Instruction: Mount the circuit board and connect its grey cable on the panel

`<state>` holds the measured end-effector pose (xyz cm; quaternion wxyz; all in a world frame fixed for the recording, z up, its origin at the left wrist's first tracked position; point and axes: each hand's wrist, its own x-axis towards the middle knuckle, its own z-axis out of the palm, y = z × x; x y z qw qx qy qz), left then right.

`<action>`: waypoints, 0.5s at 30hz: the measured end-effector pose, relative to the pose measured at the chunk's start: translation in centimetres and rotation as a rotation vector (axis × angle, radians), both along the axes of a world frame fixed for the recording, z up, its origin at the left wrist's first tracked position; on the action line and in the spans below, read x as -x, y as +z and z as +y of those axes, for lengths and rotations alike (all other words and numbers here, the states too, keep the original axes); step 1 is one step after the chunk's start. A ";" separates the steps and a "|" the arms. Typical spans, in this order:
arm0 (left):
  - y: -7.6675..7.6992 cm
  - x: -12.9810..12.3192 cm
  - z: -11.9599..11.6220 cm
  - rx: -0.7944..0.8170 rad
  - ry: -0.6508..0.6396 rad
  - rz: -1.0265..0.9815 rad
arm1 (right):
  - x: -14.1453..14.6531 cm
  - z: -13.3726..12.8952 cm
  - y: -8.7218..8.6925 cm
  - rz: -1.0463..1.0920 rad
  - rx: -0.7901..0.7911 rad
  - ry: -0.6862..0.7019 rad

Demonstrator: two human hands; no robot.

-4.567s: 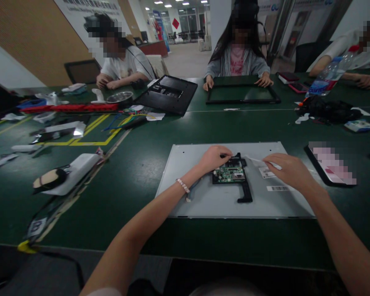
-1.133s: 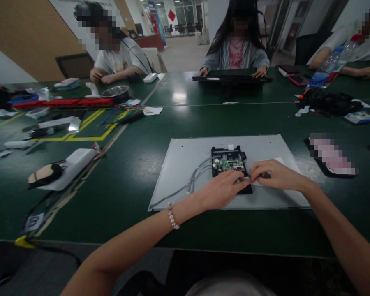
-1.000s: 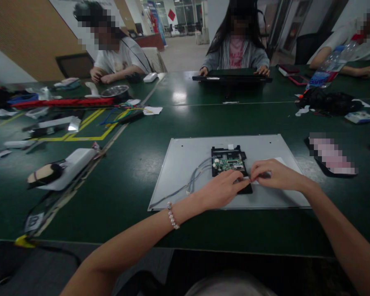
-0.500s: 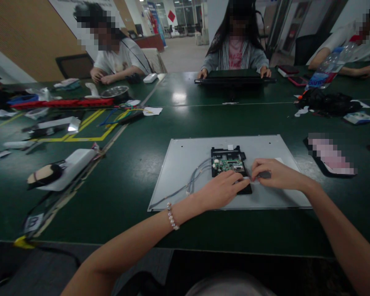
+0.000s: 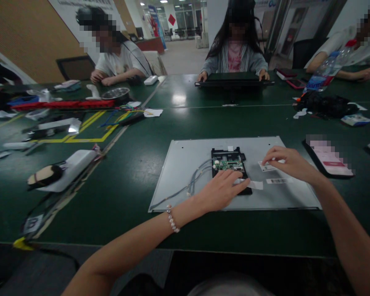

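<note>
Centre: left hand [image 5: 220,189], fingers spread, on white strip [image 5: 256,185] over black bracket [image 5: 232,157]. Centre right: right hand [image 5: 291,163] above grey panel [image 5: 185,162], fingers bent, cannot tell whether pinching.

Office space used as an electronics workroom
Before me, a long green table [image 5: 135,164] carries a circuit board [image 5: 230,165], a grey panel [image 5: 180,164] and coloured wires [image 5: 123,119]; people [image 5: 125,61] sit across from me, with office chairs [image 5: 75,68], wall lettering [image 5: 89,5] and ceiling lights [image 5: 163,1] beyond.
</note>
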<state>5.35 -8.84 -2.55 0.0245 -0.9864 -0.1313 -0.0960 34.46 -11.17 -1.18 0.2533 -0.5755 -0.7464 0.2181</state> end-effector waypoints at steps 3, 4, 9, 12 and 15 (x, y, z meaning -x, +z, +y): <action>0.0 0.1 0.0 0.006 -0.010 -0.012 | -0.1 0.1 -0.1 -0.006 -0.004 -0.013; 0.1 0.1 -0.1 0.011 -0.014 -0.017 | 0.0 0.1 0.0 -0.006 -0.001 -0.015; 0.7 0.0 -0.2 0.044 -0.048 -0.025 | 1.0 -0.5 0.8 0.096 0.136 -0.002; 0.7 -0.1 -0.2 0.054 -0.060 -0.040 | 1.7 -1.0 1.0 0.247 0.329 0.131; 0.5 -0.2 0.0 0.062 -0.054 -0.041 | 2.4 -1.3 1.0 0.343 0.458 0.311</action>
